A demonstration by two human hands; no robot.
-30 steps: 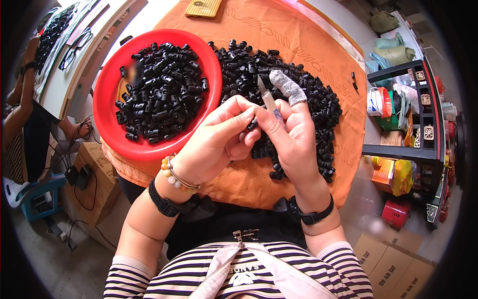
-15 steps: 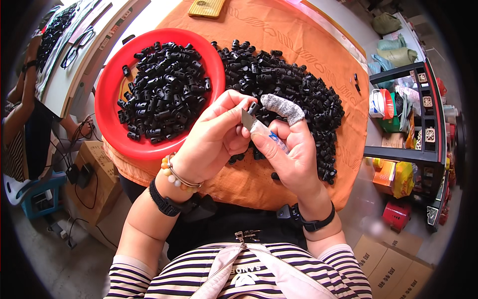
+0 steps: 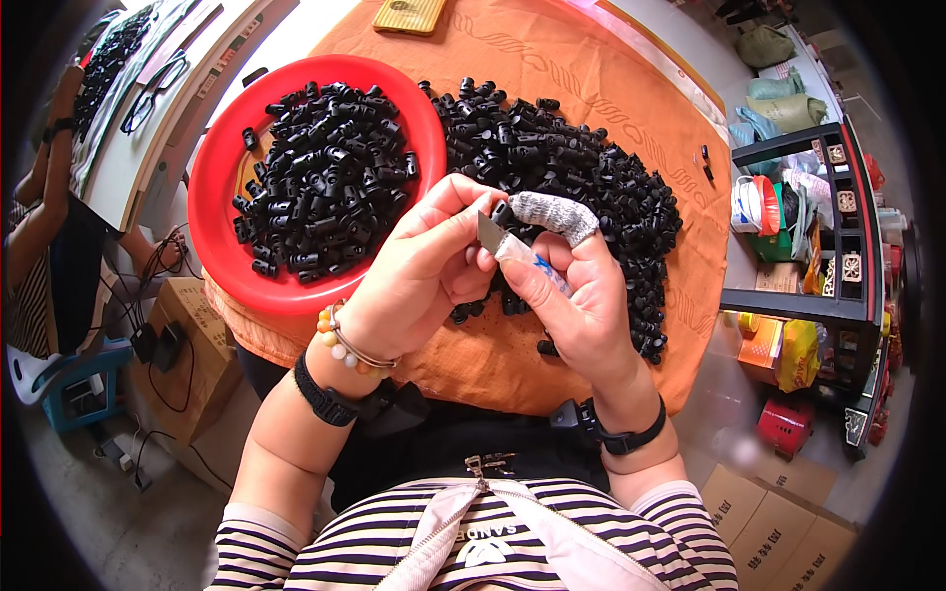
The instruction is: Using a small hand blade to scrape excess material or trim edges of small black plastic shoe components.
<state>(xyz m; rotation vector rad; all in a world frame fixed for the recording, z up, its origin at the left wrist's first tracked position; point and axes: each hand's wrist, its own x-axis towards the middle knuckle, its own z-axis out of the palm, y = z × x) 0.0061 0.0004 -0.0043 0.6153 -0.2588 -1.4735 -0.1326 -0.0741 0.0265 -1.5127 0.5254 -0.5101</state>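
Observation:
Between the thumb and forefinger of my left hand is a small black plastic part, mostly covered by the fingers. My right hand grips a short knife blade whose lower end is wrapped in white and blue material. The blade's edge lies close against the black part. A grey knitted finger cover sheathes my right forefinger, which curls over toward the part. Beyond both hands spreads a heap of similar black parts. A red round tray at the left holds many more.
An orange cloth covers the table. A yellow ribbed object lies at its far edge. To the right stands a black shelf unit with bags and boxes. Cardboard boxes lie at lower right; another person's arm shows at far left.
My right forefinger in its knitted cover has moved slightly left and down, closer to the black part. My left hand has barely shifted.

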